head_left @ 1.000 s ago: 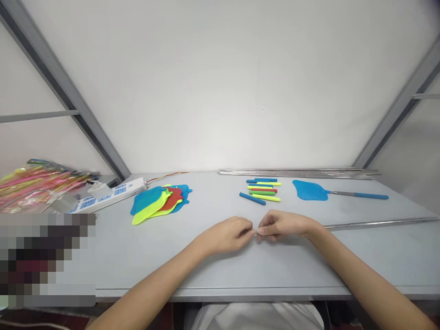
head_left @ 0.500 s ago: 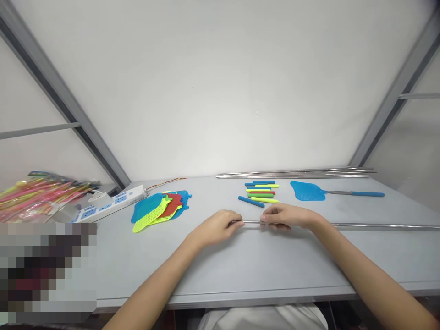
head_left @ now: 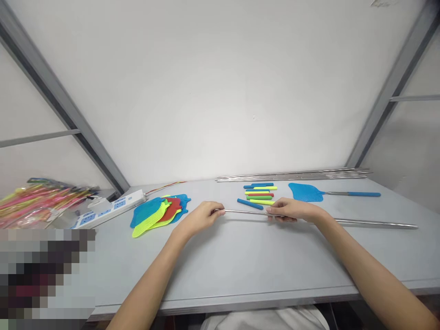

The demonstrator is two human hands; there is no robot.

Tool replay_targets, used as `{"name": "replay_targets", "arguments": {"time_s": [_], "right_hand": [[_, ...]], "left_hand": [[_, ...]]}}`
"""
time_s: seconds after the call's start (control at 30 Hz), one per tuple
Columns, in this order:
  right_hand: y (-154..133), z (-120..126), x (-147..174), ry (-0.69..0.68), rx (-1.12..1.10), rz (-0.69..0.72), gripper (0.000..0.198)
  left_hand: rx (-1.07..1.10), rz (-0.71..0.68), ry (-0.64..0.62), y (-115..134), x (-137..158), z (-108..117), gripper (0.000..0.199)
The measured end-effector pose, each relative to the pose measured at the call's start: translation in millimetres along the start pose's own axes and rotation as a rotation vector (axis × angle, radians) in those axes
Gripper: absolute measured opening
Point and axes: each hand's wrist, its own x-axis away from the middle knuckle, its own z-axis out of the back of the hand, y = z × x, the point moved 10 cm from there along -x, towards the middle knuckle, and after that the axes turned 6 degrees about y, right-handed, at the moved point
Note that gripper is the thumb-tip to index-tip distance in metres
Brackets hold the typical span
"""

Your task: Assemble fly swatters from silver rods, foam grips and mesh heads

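A thin silvery telescopic metal rod point(head_left: 245, 211) runs from left to right, just over the table. My left hand point(head_left: 205, 214) pinches its thin left end between thumb and fingers. Farther along, my right hand point(head_left: 288, 209) is closed around the rod, whose thicker part comes out beyond my wrist. Just behind my right hand lie several coloured handle grips point(head_left: 260, 197), with a blue grip point(head_left: 250, 204) set at a slant in front of them. To the right rests a blue fly swatter point(head_left: 307, 192) with a metal shaft and a blue grip.
Fly swatter heads point(head_left: 151, 211) in blue, yellow and red are piled at the left. Behind them stands a white power strip point(head_left: 110, 208). Several metal rods point(head_left: 292, 175) lie along the back wall. Bagged colourful items point(head_left: 41, 199) sit at the far left.
My left hand has moved left, drawing out a longer stretch of thin rod between my hands. The rod's far right end has come into view.
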Motion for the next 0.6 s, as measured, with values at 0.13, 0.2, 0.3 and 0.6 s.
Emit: {"name": "replay_targets", "arguments": {"time_s": [0.13, 0.2, 0.3, 0.6], "right_hand": [[6.0, -2.1, -2.6, -0.021, -0.001, -0.02, 0.05], [9.4, -6.1, -4.5, -0.042, 0.004, -0.032, 0.05], [11.2, -12.4, -6.8, -0.059, 0.03, -0.034, 0.05], [3.7, -29.9, -5.5, -0.097, -0.005, -0.037, 0.05]], "left_hand": [[-0.028, 0.02, 0.002, -6.1, 0.8, -0.1, 0.032], [-0.059, 0.012, 0.013, -5.5, 2.3, -1.6, 0.032], [-0.101, -0.029, 0.016, 1.1, 4.5, -8.4, 0.032], [-0.207, -0.171, 0.023, 44.0, 4.3, -32.9, 0.034]]}}
